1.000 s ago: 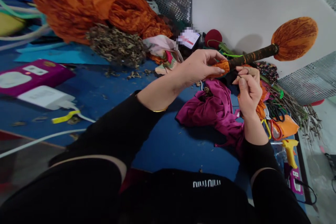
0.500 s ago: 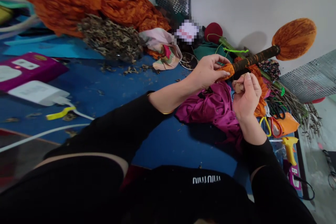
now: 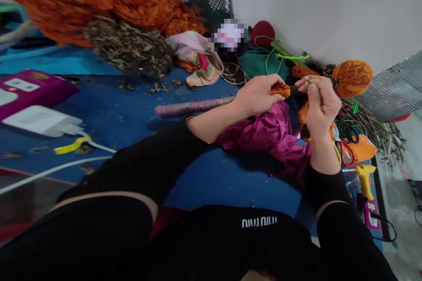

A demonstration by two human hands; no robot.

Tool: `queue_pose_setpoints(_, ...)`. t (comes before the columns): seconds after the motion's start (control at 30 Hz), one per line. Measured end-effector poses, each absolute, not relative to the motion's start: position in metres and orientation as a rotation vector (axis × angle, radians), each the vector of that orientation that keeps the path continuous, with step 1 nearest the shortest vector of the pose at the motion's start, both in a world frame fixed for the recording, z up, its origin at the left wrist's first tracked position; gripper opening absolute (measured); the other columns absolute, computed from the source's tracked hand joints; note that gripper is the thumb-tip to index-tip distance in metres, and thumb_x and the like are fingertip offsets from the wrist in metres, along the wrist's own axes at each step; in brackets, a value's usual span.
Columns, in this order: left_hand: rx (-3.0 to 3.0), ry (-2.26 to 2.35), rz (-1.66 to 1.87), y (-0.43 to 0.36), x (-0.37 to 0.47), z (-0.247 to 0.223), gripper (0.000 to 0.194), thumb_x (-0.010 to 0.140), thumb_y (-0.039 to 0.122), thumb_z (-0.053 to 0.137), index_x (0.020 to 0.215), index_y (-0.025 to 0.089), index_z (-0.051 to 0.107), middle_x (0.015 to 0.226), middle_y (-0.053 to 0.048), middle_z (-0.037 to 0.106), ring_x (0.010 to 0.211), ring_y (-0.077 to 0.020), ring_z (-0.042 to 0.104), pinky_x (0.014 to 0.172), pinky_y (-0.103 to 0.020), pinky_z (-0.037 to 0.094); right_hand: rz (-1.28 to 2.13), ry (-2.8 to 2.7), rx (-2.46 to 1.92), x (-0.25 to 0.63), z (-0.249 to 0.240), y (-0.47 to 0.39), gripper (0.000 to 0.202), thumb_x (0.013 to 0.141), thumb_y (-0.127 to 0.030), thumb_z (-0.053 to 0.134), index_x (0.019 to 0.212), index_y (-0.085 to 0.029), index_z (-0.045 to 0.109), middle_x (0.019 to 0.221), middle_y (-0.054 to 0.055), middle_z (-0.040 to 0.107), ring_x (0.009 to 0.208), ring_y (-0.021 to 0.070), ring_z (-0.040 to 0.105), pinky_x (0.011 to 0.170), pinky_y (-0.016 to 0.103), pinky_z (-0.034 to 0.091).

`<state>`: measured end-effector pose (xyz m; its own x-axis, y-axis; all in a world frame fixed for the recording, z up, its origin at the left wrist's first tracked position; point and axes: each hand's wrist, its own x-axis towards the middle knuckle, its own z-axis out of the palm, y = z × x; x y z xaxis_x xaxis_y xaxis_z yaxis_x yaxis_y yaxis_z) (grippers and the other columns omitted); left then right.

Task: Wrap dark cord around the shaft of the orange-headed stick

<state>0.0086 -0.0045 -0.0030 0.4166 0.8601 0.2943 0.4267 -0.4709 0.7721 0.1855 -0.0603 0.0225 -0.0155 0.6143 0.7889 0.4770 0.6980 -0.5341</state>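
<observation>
Stick (image 3: 281, 91): held between both hands over the far right part of the table (image 3: 211, 184), its orange head (image 3: 353, 79) pointing right. Done so far: the head is gathered into a rounded bulb and bound in at its neck (image 3: 335, 84); a short length of dark wrap (image 3: 293, 90) shows between the hands, next to an orange section. Judged to be mid-work, with the wrapping being handled; how much remains cannot be read, as the right hand covers most of the shaft.

Grip, left hand (image 3: 262, 94): grasping, thumb and fingers closed on the orange section. Right hand (image 3: 321, 101): fingers curled over the dark shaft close to the head, thumb bent in. Whether it clasps the shaft or only a thin strand, and how firmly, cannot tell.

A pink rod (image 3: 193, 108) runs left from behind the left hand, roughly in line with the stick; any join is hidden. Magenta cloth (image 3: 257, 127) lies bunched just nearer than the hands. Farther out: green cloth (image 3: 259, 62) and red ball (image 3: 263, 34) on the far side; scissors (image 3: 347, 153) and glue gun (image 3: 365, 180) right; dried leaves (image 3: 128, 46) and orange fabric (image 3: 138, 0) far left.
</observation>
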Motion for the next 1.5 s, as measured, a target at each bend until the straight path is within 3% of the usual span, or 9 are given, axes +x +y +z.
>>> queue_pose_setpoints(0.2,2.085,1.065,0.902,-0.006,0.006,-0.003,0.034,0.081,0.03,0.072,0.114,0.02,0.076,0.111,-0.005,0.082,0.099,-0.0248,0.073,0.09,-0.036,0.053,0.322,-1.641,-0.94,0.192,0.026,-0.056,0.044,0.103,-0.061,0.058,0.082,-0.023,0.068,0.087,0.0,0.069,0.092,0.0155,0.072,0.092,0.039,0.064)
queue_pose_setpoints(0.4,2.081,1.032,0.89,-0.012,0.004,0.002,0.029,0.086,0.037,0.071,0.11,0.021,0.076,0.102,-0.005,0.082,0.093,-0.0243,0.073,0.084,-0.034,0.053,0.336,-1.696,-0.81,0.19,0.021,-0.048,0.034,0.108,-0.046,0.055,0.086,-0.026,0.07,0.089,-0.001,0.074,0.09,0.0121,0.071,0.09,0.033,0.06)
queue_pose_setpoints(0.57,2.146,1.069,0.831,-0.018,0.004,0.006,0.033,0.088,0.039,0.068,0.114,0.022,0.076,0.108,-0.007,0.082,0.1,-0.0273,0.075,0.087,-0.035,0.053,0.46,-1.657,-0.99,0.193,0.016,-0.043,0.035,0.105,-0.054,0.056,0.09,-0.025,0.071,0.092,-0.001,0.073,0.1,0.0154,0.073,0.1,0.039,0.062)
queue_pose_setpoints(0.73,2.195,1.141,0.784,-0.021,0.003,0.009,0.036,0.088,0.035,0.066,0.12,0.021,0.075,0.113,-0.009,0.082,0.105,-0.0304,0.076,0.091,-0.037,0.054,0.622,-1.454,-1.123,0.193,0.016,-0.043,0.024,0.1,-0.044,0.069,0.088,-0.024,0.069,0.094,-0.001,0.072,0.107,0.0159,0.073,0.102,0.037,0.063)
queue_pose_setpoints(0.9,2.183,1.089,0.823,-0.02,0.003,0.008,0.033,0.089,0.036,0.066,0.118,0.022,0.075,0.112,-0.008,0.082,0.104,-0.028,0.076,0.089,-0.036,0.055,0.531,-1.441,-1.054,0.194,0.012,-0.041,0.028,0.1,-0.051,0.067,0.091,-0.025,0.069,0.097,-0.001,0.072,0.114,0.0187,0.073,0.1,0.04,0.065)
queue_pose_setpoints(1.07,2.184,1.076,0.822,-0.021,0.003,0.009,0.033,0.09,0.034,0.065,0.119,0.023,0.075,0.113,-0.008,0.082,0.104,-0.0277,0.076,0.089,-0.036,0.054,0.456,-1.516,-1.009,0.194,0.01,-0.039,0.039,0.1,-0.062,0.061,0.092,-0.025,0.07,0.094,-0.001,0.071,0.107,0.0178,0.074,0.096,0.04,0.065)
queue_pose_setpoints(1.27,2.276,1.214,0.749,-0.028,0.005,0.012,0.035,0.09,0.03,0.063,0.123,0.025,0.073,0.112,-0.007,0.081,0.107,-0.0313,0.076,0.092,-0.038,0.054,0.464,-1.595,-1.118,0.191,0.015,-0.042,0.039,0.103,-0.06,0.058,0.09,-0.026,0.072,0.09,-0.002,0.071,0.09,0.0126,0.07,0.096,0.033,0.06)
queue_pose_setpoints(1.5,2.37,1.196,0.735,-0.031,0.006,0.009,0.052,0.086,0.02,0.059,0.137,0.026,0.067,0.121,-0.006,0.078,0.117,-0.0324,0.073,0.097,-0.037,0.054,0.468,-1.653,-1.162,0.196,0.018,-0.043,0.035,0.105,-0.054,0.058,0.089,-0.025,0.07,0.092,-0.002,0.071,0.09,0.0128,0.069,0.098,0.034,0.058)
